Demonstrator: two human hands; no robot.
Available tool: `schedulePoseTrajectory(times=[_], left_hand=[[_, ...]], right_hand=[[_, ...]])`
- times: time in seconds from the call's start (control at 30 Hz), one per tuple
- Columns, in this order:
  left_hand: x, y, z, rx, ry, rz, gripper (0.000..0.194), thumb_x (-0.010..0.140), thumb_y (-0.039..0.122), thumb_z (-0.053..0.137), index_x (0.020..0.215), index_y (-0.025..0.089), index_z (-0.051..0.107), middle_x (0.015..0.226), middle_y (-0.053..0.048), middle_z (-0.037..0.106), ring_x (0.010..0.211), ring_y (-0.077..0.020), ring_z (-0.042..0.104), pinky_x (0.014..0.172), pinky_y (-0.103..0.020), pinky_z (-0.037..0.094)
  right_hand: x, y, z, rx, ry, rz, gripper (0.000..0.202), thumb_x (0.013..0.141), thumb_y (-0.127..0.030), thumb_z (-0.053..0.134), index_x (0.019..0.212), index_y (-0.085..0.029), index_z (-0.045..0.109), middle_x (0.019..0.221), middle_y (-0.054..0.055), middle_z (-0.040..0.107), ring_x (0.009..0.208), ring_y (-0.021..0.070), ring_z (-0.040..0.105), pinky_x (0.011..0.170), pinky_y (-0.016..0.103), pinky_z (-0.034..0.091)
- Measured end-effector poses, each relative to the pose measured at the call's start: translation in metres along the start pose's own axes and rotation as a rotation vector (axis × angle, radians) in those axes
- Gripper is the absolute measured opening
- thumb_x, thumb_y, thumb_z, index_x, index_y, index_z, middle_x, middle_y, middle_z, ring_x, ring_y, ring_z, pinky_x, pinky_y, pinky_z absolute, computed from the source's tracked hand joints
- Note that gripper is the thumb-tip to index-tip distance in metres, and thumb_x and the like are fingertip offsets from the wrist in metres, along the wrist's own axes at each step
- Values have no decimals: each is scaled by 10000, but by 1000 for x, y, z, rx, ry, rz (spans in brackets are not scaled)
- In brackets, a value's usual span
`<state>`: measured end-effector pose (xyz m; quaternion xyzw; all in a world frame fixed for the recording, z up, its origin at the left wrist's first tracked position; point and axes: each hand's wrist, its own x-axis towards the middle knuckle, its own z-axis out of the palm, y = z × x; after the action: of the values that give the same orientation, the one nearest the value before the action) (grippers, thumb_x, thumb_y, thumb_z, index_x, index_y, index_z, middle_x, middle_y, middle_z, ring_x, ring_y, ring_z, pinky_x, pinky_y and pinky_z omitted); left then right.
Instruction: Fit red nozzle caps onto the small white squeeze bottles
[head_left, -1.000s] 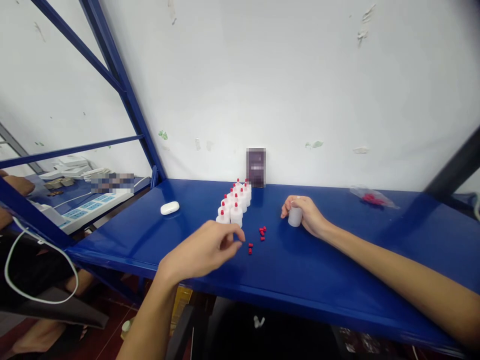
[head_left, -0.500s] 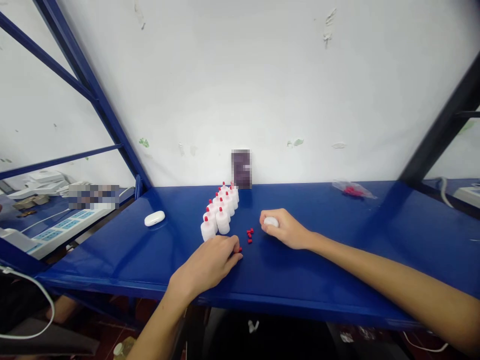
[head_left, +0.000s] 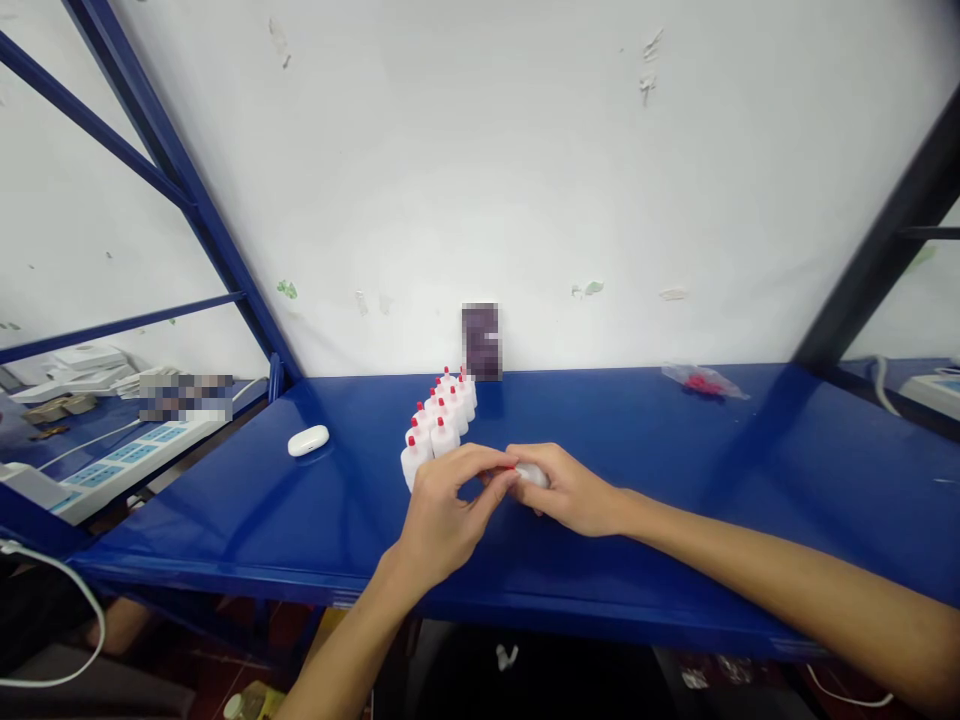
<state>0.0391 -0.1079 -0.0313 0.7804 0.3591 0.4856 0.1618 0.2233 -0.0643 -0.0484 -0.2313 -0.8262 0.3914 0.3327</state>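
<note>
My right hand is wrapped round a small white bottle, which lies tilted in it with its tip towards the left. Thumb and fingers of my left hand pinch a small red cap at the bottle's tip. Whether the cap sits on the tip I cannot tell, as fingers cover most of it. Behind my left hand, several white bottles with red caps stand upright in two rows. The loose red caps on the table are hidden by my hands.
On the blue table, a white oval case lies at the left. A clear bag with red pieces lies at the back right. A blurred dark object leans against the wall. Blue frame posts flank the table.
My left hand has picked up a red cap from the table and moved right to the bottle. My right hand has come slightly nearer and turned the bottle's tip towards it.
</note>
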Motion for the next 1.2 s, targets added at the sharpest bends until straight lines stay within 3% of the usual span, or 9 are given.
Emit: schedulePoseTrajectory(times=[0.23, 0.4, 0.57, 0.7, 0.9, 1.03, 1.2], left_hand=[[0, -10, 7, -62, -28, 37, 92, 901, 187, 633, 930, 181, 720, 906, -52, 697, 825, -149, 642, 741, -263, 512], [0, -11, 9, -76, -37, 53, 104, 899, 173, 627, 945, 180, 719, 908, -50, 665, 817, -133, 621, 730, -247, 497], [0, -9, 9, -52, -44, 36, 44, 865, 172, 650, 858, 148, 686, 770, -23, 630, 703, -115, 574, 653, -229, 456], [-1, -9, 8, -88, -128, -37, 75, 884, 173, 614, 866, 148, 682, 682, 12, 615, 630, -90, 539, 629, -210, 430], [-3, -8, 10, -169, -259, -98, 119, 923, 205, 543, 988, 165, 635, 668, 41, 563, 589, -78, 478, 582, -199, 391], [-1, -6, -3, -74, -294, -128, 128, 955, 257, 485, 981, 177, 581, 625, 61, 506, 547, -77, 437, 541, -200, 347], [1, 3, -45, 145, -127, -216, 125, 945, 307, 499, 930, 198, 557, 558, 82, 461, 504, -82, 399, 525, -204, 318]], right_hand=[[-1, 4, -3, 49, -31, -25, 249, 918, -370, 531, 784, -160, 545, 662, -41, 446, 600, 105, 371, 564, 239, 313], [-3, 9, -4, 195, -53, -31, 403, 927, -500, 474, 717, -160, 519, 599, -32, 449, 549, 111, 408, 526, 251, 327], [-1, 11, -1, 221, -32, 56, 531, 952, -550, 435, 575, -176, 435, 510, -40, 394, 467, 87, 347, 461, 245, 270], [0, 10, -1, 177, -42, 37, 523, 951, -556, 448, 608, -163, 474, 518, -50, 372, 472, 79, 309, 466, 242, 236], [-3, 8, 0, 69, -33, -48, 500, 973, -529, 412, 662, -154, 529, 577, -41, 402, 525, 89, 348, 526, 243, 281], [-1, 10, -1, 54, 2, -1, 498, 981, -517, 370, 665, -161, 518, 556, -31, 452, 503, 96, 390, 515, 243, 303], [4, 17, -7, 117, 169, 157, 447, 970, -418, 369, 595, -188, 447, 477, -32, 443, 444, 104, 415, 475, 241, 324]])
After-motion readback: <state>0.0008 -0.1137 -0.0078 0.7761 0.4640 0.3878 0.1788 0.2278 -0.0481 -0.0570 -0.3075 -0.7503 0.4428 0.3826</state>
